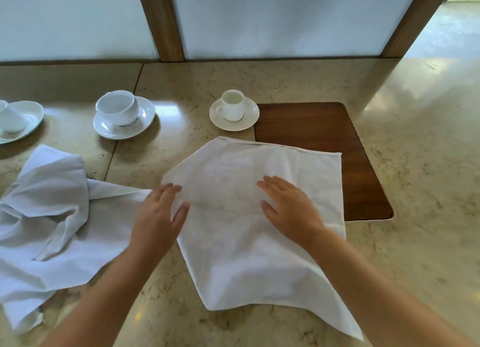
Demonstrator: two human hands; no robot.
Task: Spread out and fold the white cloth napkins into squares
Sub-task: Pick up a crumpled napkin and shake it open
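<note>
Two white cloth items on the beige stone counter (337, 81). The spread napkin (233, 242) lies mostly flat at centre, its far hemmed edge running left to right and slightly down to the right. Its far-right part overlaps the dark wooden board (324, 123) set into the counter. The near-left corner is not squared out; that side runs diagonally, so the outline tapers toward the near edge, and the near-right corner ends in a point directed toward the viewer. Long axis runs roughly from the far edge toward that near point.

Left hand (158, 216): palm down at the napkin's left edge, fingers straight and slightly apart, fingertips resting on the cloth. Nothing gripped.

Right hand (288, 206): palm down, flat on the napkin's middle-right area, fingers straight and nearly together, pointing away and to the left. Nothing gripped.

The crumpled napkin pile (46, 216) sits to the left, bunched and wrinkled; one pointed fold reaches right to just beside the left hand. Cannot tell how many cloths it holds.

Beyond the spread napkin: a small white cup on a saucer (233, 110) touching the board's far-left corner; a larger white cup on a saucer (122, 115) further left; part of a third white dish (18, 120) at the left frame edge.
</note>
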